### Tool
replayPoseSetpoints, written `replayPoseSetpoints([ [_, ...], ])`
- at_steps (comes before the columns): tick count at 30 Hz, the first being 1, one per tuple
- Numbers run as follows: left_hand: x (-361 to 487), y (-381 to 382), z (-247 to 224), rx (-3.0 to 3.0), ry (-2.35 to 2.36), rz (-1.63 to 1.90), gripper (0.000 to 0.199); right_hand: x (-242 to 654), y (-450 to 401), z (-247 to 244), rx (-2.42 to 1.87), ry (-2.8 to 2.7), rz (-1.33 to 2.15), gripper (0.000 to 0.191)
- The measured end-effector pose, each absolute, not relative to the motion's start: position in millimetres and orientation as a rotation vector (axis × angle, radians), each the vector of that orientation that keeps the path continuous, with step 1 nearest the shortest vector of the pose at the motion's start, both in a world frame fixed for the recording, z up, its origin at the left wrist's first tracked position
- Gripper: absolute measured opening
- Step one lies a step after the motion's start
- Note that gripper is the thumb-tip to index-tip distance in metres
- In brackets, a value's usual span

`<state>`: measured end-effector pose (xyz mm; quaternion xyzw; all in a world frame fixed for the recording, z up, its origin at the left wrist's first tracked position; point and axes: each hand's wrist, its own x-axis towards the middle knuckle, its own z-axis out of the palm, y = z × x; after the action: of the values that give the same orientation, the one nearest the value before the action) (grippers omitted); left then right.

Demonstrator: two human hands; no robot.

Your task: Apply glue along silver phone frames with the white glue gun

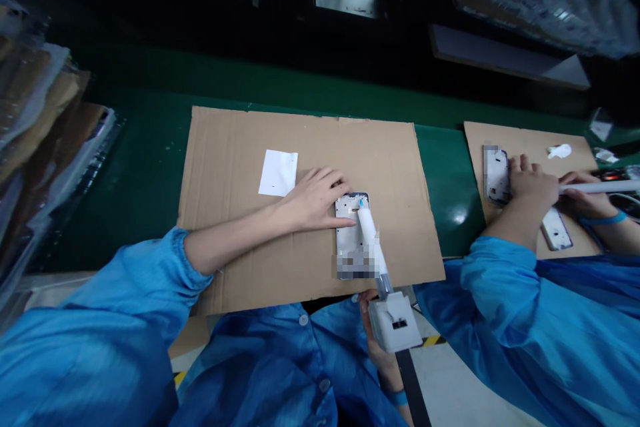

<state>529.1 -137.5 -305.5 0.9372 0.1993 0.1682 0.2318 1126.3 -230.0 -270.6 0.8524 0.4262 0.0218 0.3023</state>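
Observation:
A silvery phone frame (pixel 349 227) lies on a brown cardboard sheet (pixel 240 240) in front of me. My left hand (pixel 315 200) rests flat on the frame's upper left corner and presses it down. Low in the picture, my right hand (pixel 373 340) grips a white dispensing tool (pixel 387 303). The tool's long nozzle points up and left, and its blue tip touches the top of the frame. A white slip of paper (pixel 279 173) lies on the cardboard just left of my left hand.
The cardboard lies on a green conveyor belt (pixel 145 167). To the right a co-worker in a blue coat (pixel 545 320) holds a similar frame (pixel 496 175) and a white tool (pixel 600 187) on a second cardboard sheet (pixel 530 137). Stacked trays (pixel 45 127) stand at the left.

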Motion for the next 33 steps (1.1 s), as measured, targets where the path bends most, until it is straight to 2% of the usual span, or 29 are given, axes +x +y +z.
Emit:
replayPoseSetpoints([
  [33,528.6,-138.6,-307.7,2.599,0.554,0.501,0.062,1120.4,-227.3,-268.9,2.313,1.08,0.028,0.087],
])
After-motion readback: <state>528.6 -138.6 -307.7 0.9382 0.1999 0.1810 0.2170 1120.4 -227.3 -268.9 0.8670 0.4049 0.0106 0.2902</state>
